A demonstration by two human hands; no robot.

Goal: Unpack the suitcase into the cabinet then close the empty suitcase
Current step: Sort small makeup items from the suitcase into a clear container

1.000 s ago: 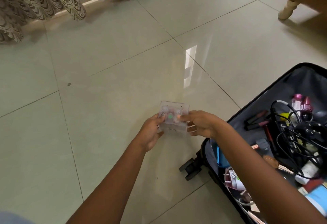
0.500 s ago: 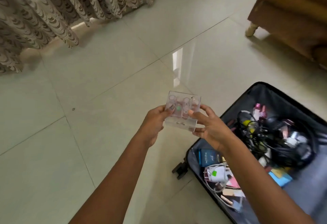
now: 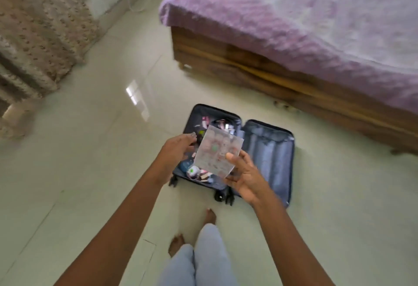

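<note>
A clear plastic case with small coloured items inside is held up in front of me. My right hand grips its lower right corner, thumb on top. My left hand touches its left edge with fingers spread. Below, a dark suitcase lies open on the floor. Its left half holds cables, a charger and small cosmetics; its right half shows only the lining. The case hides part of the contents. No cabinet is in view.
A wooden bed with a purple cover stands behind and to the right of the suitcase. Patterned curtains hang at the left. My bare feet stand on pale floor tiles just in front of the suitcase wheels.
The view has risen and swung right, so the whole suitcase and the bed now show. The clear case moved from over the floor to above the suitcase, tilted flatter toward me.
</note>
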